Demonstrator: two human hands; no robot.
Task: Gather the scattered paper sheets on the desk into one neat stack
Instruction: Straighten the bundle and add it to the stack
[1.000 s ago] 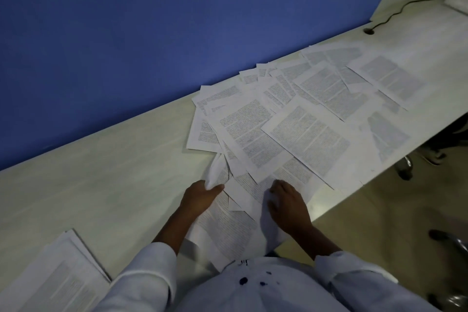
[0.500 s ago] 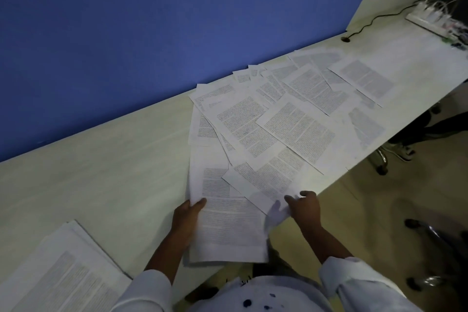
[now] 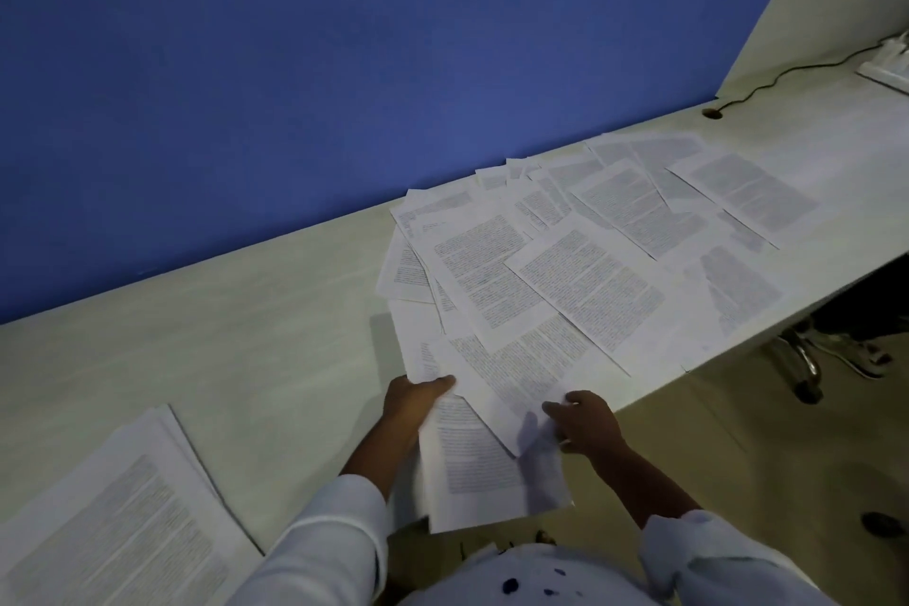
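here both hands pinch thin, flat printed sheets [image 3: 472, 453] together.

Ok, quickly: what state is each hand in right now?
Left hand: grips the left edge of the gathered sheets, thumb on top.
Right hand: fingers curled, gripping their right edge.
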